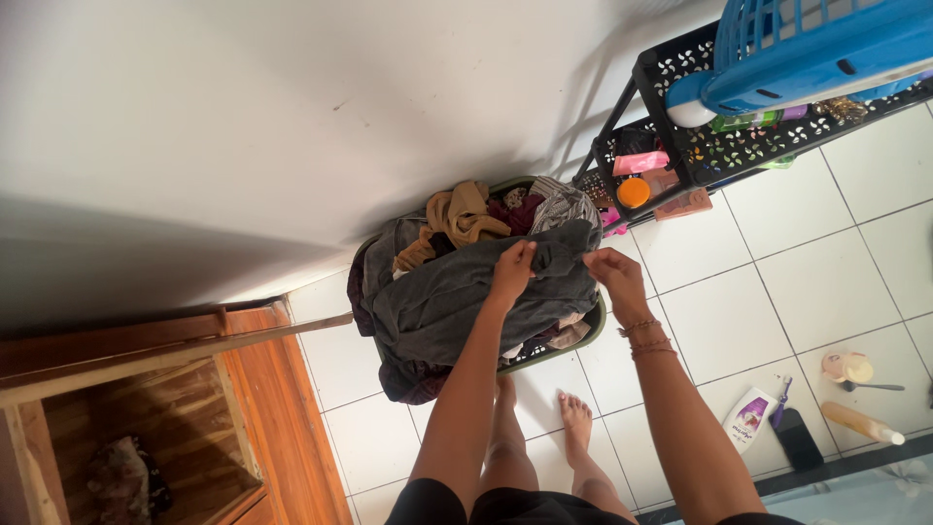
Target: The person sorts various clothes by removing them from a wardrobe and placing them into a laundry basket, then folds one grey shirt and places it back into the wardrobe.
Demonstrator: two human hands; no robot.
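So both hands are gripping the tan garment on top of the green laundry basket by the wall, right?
Not quite. The head view shows the left hand and right hand gripping the dark grey garment, not the tan garment, which lies untouched farther back. The green laundry basket does stand by the wall.

We see a dark grey, crumpled cloth garment (457, 301) draped across the top of a green plastic laundry basket (591, 326) heaped with clothes, on the white tiled floor against the wall; both hands pinch its upper right edge.
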